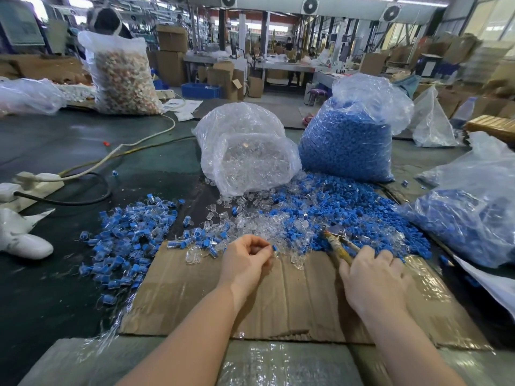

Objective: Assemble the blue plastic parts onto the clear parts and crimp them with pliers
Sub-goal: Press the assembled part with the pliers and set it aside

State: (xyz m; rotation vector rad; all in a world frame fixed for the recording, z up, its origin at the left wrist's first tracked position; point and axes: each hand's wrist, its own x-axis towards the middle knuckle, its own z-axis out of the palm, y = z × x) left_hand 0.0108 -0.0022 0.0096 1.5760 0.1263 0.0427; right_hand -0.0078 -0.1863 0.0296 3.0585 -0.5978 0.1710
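My left hand [246, 257] hovers over a flattened cardboard sheet [278, 299], fingers curled, pinching a small blue part with a clear piece [274, 249] at the fingertips. My right hand [373, 277] grips the worn handles of the pliers [338, 245], whose jaws point up-left into the pile. Loose blue parts [348, 215] and clear parts [250, 221] lie mixed just beyond both hands. A heap of assembled blue-and-clear pieces [131, 229] spreads to the left.
A clear bag of clear parts [245, 151] and a bag of blue parts [348, 140] stand behind the pile. Another bag of blue parts [473, 213] lies at right. A power strip and cables [36, 179] sit at left, near a white object [22, 240].
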